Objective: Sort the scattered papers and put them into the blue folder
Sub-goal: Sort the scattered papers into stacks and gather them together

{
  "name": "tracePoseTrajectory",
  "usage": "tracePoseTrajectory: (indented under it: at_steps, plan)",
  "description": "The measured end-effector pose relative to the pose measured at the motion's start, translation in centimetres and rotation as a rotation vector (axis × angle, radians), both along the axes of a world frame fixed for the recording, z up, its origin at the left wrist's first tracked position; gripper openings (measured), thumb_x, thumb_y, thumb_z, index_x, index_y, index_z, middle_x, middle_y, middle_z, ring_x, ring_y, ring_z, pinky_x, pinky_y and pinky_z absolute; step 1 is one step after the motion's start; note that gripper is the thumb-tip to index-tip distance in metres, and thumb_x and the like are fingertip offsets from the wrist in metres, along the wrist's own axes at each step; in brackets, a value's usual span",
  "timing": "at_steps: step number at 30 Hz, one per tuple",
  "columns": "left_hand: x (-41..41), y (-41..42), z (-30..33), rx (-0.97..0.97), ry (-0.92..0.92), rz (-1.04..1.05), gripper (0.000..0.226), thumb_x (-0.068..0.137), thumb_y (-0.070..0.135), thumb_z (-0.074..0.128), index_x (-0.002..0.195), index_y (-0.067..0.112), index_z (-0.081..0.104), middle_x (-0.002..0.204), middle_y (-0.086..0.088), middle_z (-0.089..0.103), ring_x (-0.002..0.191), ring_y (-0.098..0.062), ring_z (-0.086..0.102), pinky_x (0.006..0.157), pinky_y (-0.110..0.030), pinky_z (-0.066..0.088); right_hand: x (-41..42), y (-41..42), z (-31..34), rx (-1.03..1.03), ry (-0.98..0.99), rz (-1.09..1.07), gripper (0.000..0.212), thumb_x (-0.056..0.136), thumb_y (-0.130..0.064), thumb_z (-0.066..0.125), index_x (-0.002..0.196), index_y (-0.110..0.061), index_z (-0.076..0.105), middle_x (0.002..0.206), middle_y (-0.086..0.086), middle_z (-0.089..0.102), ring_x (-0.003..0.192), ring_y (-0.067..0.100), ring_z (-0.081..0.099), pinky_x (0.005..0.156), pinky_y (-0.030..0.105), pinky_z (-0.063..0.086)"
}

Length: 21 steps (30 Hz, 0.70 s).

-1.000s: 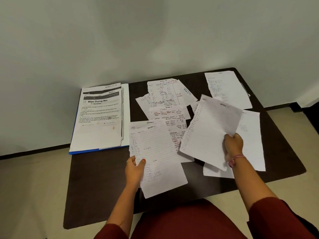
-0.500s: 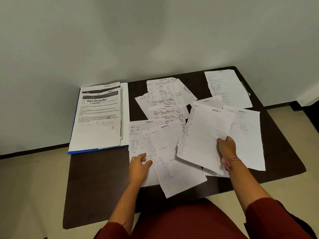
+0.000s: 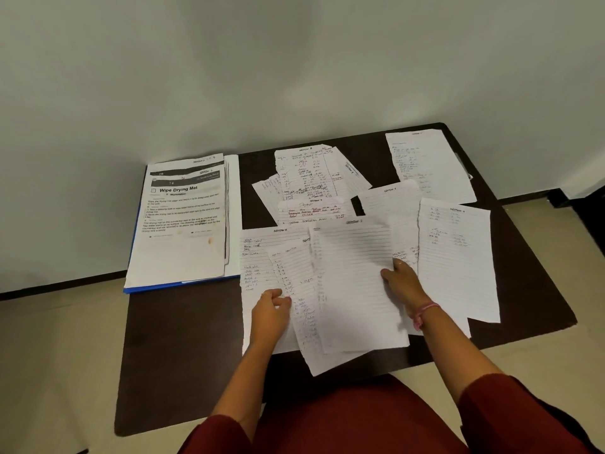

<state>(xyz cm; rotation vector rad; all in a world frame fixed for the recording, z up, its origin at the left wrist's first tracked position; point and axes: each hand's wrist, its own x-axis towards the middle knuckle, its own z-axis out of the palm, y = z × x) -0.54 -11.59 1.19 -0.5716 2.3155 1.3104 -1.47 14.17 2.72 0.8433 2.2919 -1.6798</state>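
Note:
The blue folder (image 3: 154, 287) lies open at the table's left with several printed sheets (image 3: 183, 224) stacked in it. Handwritten lined papers are scattered over the middle and right. My right hand (image 3: 401, 279) grips the right edge of a lined sheet (image 3: 353, 283) that now lies over the sheets in front of me. My left hand (image 3: 270, 311) rests with curled fingers on the left part of that pile, over a handwritten sheet (image 3: 262, 257). More loose sheets lie at the back middle (image 3: 307, 173), the right (image 3: 458, 257) and the far right corner (image 3: 429, 162).
The dark table (image 3: 183, 355) stands against a white wall, its left front part bare. Its near edge is just ahead of my lap. Pale floor shows on both sides.
My right hand has carried the lined sheet leftward and laid it over the sheets in front of me. My left hand let go of its sheet and came to rest on the pile.

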Motion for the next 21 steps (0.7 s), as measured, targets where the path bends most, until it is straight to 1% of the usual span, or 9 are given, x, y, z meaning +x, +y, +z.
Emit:
tracePoseTrajectory:
  at_steps: [2,4,7,10,12,15,17,19,21]
  plan:
    - [-0.1,0.9,0.2,0.03,-0.009,0.008,0.041,0.093,0.022,0.059,0.13,0.006,0.049,0.092,0.0,0.064,0.098,-0.019,0.061,0.093,-0.034,0.048,0.2,-1.0,-0.3,0.015,-0.026,0.062,0.033,0.089,-0.001,0.043,0.114,-0.014,0.06,0.11,-0.002,0.063,0.101,0.016,0.058,0.085,0.024,0.042]
    - [-0.3,1.6,0.3,0.028,-0.005,-0.002,0.039,0.094,0.017,0.056,0.13,0.005,0.047,0.078,0.003,0.059,0.085,-0.016,0.06,0.084,-0.029,0.047,0.5,-1.7,-0.8,0.059,-0.068,0.111,0.033,0.088,-0.009,0.045,0.116,-0.017,0.06,0.111,-0.003,0.065,0.1,0.017,0.061,0.084,0.026,0.047]
    - [-0.5,2.3,0.3,0.0,0.013,-0.044,0.022,0.095,0.008,0.048,0.115,0.005,0.057,0.091,-0.003,0.063,0.084,-0.016,0.055,0.073,-0.024,0.042,0.8,-2.6,-1.0,0.15,-0.092,0.235,0.023,0.091,-0.014,0.048,0.112,-0.019,0.056,0.107,-0.002,0.063,0.088,0.011,0.058,0.07,0.018,0.042]
    - [-0.4,2.6,0.0,0.005,0.049,-0.008,0.017,0.095,0.005,0.043,0.089,0.008,0.06,0.098,-0.012,0.065,0.082,-0.018,0.056,0.06,-0.018,0.04,0.8,-3.1,-0.8,0.199,-0.081,0.34,0.03,0.093,-0.012,0.049,0.123,-0.012,0.053,0.114,0.001,0.06,0.095,0.012,0.055,0.08,0.018,0.04]
    - [-0.4,2.5,-0.1,0.034,0.065,0.042,0.017,0.095,0.006,0.043,0.092,0.006,0.06,0.1,-0.013,0.064,0.082,-0.016,0.054,0.063,-0.019,0.041,0.7,-3.1,-0.7,0.233,-0.086,0.396,0.033,0.093,-0.012,0.049,0.126,-0.008,0.051,0.12,0.006,0.06,0.104,0.019,0.057,0.085,0.02,0.04]
    - [-0.1,2.5,0.2,0.134,0.052,0.09,0.021,0.098,0.013,0.044,0.114,0.006,0.056,0.106,-0.006,0.061,0.09,-0.016,0.056,0.075,-0.024,0.046,0.5,-2.9,-0.7,0.252,-0.098,0.438,0.035,0.094,-0.012,0.05,0.128,-0.007,0.049,0.126,0.01,0.058,0.113,0.025,0.056,0.089,0.021,0.04]
    - [0.0,2.5,0.1,0.185,0.048,0.105,0.025,0.098,0.016,0.045,0.121,0.009,0.053,0.111,-0.005,0.063,0.096,-0.018,0.058,0.08,-0.027,0.048,0.5,-3.0,-0.8,0.24,-0.088,0.451,0.038,0.094,-0.012,0.053,0.131,-0.009,0.047,0.128,0.008,0.057,0.116,0.024,0.055,0.091,0.02,0.04]
    - [0.1,2.5,0.0,0.186,0.045,0.08,0.029,0.099,0.015,0.045,0.127,0.01,0.051,0.117,-0.004,0.062,0.105,-0.019,0.058,0.09,-0.031,0.049,0.6,-3.1,-0.9,0.222,-0.059,0.413,0.044,0.093,-0.014,0.055,0.135,-0.011,0.042,0.121,0.007,0.061,0.111,0.022,0.058,0.088,0.022,0.041]
    - [0.0,2.6,-0.1,0.189,0.031,0.06,0.031,0.098,0.013,0.046,0.129,0.012,0.051,0.121,-0.003,0.061,0.11,-0.021,0.058,0.097,-0.038,0.049,0.6,-3.4,-0.9,0.194,-0.025,0.306,0.051,0.094,-0.016,0.056,0.14,-0.014,0.034,0.104,0.001,0.061,0.092,0.014,0.06,0.08,0.022,0.04]
